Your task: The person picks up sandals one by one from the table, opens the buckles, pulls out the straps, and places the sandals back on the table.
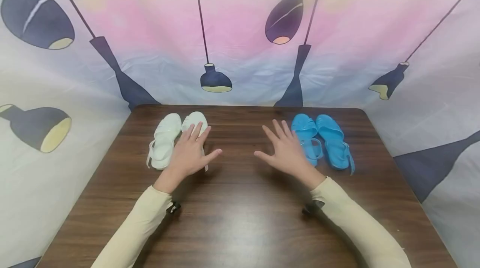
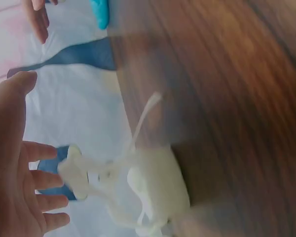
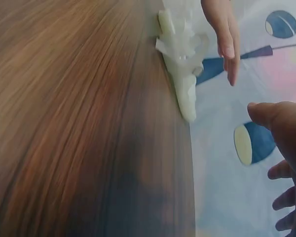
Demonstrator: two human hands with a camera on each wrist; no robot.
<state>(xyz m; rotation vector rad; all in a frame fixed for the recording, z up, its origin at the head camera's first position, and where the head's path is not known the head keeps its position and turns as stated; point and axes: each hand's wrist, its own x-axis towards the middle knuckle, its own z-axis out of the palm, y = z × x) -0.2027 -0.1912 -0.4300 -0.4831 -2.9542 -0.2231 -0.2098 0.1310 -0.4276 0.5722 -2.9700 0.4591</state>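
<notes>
we see the left hand [image 1: 189, 151] raised over the table [image 1: 240, 201], its fingers straight and spread apart, and it holds nothing. the right hand [image 1: 286, 151] is in the same manner, spread wide and without any object. near the left one stand the white sandals [image 1: 168, 128], at the far left part of the table; near the right one, the blue sandals [image 1: 330, 128] stand at the far right. in the head view, each of the hands partly hides one sandal.
</notes>
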